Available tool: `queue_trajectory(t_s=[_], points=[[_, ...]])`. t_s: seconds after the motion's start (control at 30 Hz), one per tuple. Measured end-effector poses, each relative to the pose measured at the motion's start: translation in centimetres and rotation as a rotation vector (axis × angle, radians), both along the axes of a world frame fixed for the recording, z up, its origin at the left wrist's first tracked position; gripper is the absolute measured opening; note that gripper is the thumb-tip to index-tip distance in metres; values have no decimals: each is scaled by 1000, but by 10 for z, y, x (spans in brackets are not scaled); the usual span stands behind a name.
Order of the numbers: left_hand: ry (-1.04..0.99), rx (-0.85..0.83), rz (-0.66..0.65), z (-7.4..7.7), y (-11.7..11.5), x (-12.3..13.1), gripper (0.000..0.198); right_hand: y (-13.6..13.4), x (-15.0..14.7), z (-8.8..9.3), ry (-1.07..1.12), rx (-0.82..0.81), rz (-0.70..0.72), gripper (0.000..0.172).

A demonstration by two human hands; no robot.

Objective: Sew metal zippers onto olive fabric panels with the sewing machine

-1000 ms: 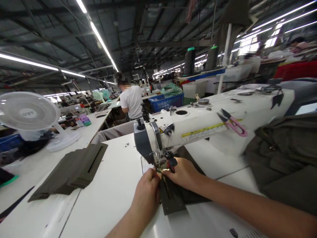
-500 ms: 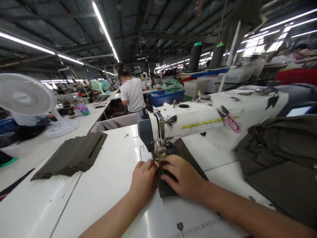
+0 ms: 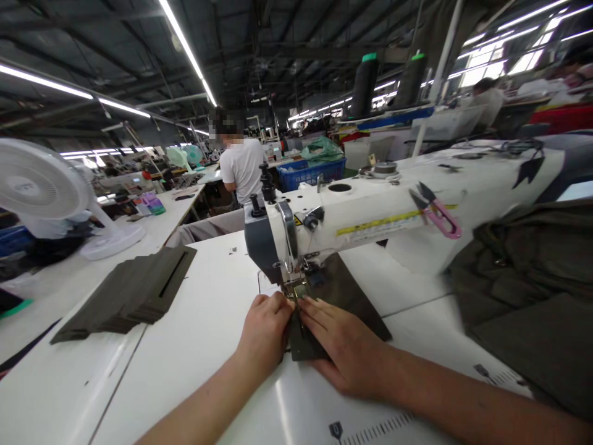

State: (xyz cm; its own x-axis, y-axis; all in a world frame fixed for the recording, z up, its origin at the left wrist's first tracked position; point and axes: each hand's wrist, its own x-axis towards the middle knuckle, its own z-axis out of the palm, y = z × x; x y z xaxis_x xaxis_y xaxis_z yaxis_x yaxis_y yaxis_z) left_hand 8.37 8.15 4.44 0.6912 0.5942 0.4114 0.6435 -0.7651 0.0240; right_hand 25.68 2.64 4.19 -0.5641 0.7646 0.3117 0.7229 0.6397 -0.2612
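White desk fan (image 3: 39, 179): standing at far left, round ribbed plastic guard, smooth disc base.

Stack of olive-brown fabric pieces (image 3: 125, 296): lying on the white desk (image 3: 194, 364); could slide apart from a knock. Flat, matte, staggered in uneven steps, with a dark slit along the top piece.

Left hand (image 3: 264, 334): curled, fingertips gathered at the left edge of the dark fabric panel (image 3: 359, 303), just before the presser foot (image 3: 293, 289); cannot tell whether pinching or only pressing.

Presser foot: very near the fingertips of both hands; could mean a nip or a needle prick after a slip forward. Small polished metal parts with a brass-coloured glint, too fine to make out.

Fabric panel: flat on the desk, partly beneath the right hand (image 3: 345, 349), reaching back past the needle area; could pucker or skew from uneven pressure. Matte, straight-edged, square-cornered.

Right hand: laid nearly flat, fingers extended and close together, pressing on the panel with no visible grip.

Sewing machine (image 3: 370, 207): glossy white casing, rounded arm, grey end cover, yellow measuring strip.

Pink-handled thread snips (image 3: 438, 213): set against the machine arm, pointed dark blades; could drop from vibration.

Olive fabric bundle (image 3: 532, 290): heaped at far right, soft, folded; could drag on the right forearm through crowding.
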Motion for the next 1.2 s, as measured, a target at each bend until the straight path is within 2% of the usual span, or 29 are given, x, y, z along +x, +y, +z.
queue_trajectory(t_s=[0.13, 0.3, 0.47, 0.53, 0.63, 0.7, 0.8, 0.93, 1.2], points=[[-3, -10, -42, 2, -2, -4, 24, 5, 2, -3, 30, 43, -8, 58], [-63, -60, -170, 6, -21, -15, 30, 9, 11, 1, 168, 95, 66, 30], [-71, -43, -50, 6, -31, -11, 13, 5, 5, 11, 228, 14, -57, 22], [12, 36, -37, 5, -34, -8, 15, -2, 1, 6, 195, 92, -70, 22], [121, 144, -42, 4, -38, -5, 21, -15, -2, -11, 119, 365, -53, 28], [132, 155, -37, 4, -41, -4, 22, -20, -2, -20, 77, 468, -47, 31], [119, 134, -37, 6, -42, -3, 22, -20, -1, -23, 64, 488, -41, 32], [81, 144, -44, 7, -39, -2, 22, -15, 0, -19, 55, 480, -34, 32], [26, 198, -127, 3, -22, -4, 30, -2, -1, -15, 20, 510, -40, 27]])
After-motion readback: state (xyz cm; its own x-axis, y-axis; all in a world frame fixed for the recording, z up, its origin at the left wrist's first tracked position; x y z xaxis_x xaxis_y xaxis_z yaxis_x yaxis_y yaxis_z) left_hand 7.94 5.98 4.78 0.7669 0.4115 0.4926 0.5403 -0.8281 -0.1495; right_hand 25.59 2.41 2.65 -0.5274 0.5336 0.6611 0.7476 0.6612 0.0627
